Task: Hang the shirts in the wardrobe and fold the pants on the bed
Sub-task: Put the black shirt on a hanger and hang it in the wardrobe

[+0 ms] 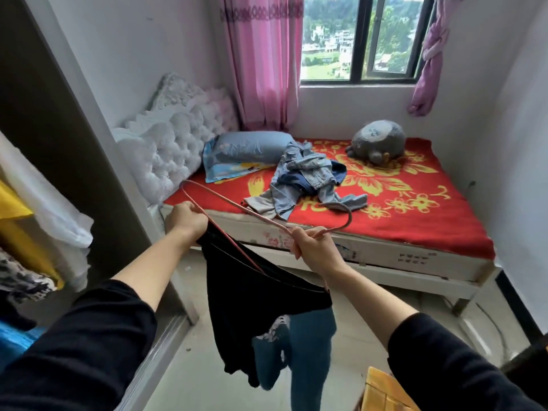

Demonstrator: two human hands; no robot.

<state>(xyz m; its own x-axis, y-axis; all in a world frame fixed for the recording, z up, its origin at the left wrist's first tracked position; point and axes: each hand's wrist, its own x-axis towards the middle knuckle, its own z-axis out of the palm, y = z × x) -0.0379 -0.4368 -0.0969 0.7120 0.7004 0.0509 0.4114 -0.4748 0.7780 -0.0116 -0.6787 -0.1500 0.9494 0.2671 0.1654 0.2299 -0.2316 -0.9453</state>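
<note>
Gripping the hanger (350,217) in both hands, you have the black shirt (252,295) only half threaded. Your left hand (186,218) is curled round the wire near its bare shoulder, along with the shirt's edge. Your right hand (315,248) is clamped on the neck below the hook. The shirt hangs between your arms at 6 o'clock.

Risk noted: if you loosen the left hand before the bare shoulder is covered, the cloth will likely slide to the floor. Swinging toward the wardrobe (68,120) at 9 o'clock, the hook may snag the clothes hanging there. A pile of denim clothes (308,179) lies unfolded on the bed (430,221) at 12 o'clock.
</note>
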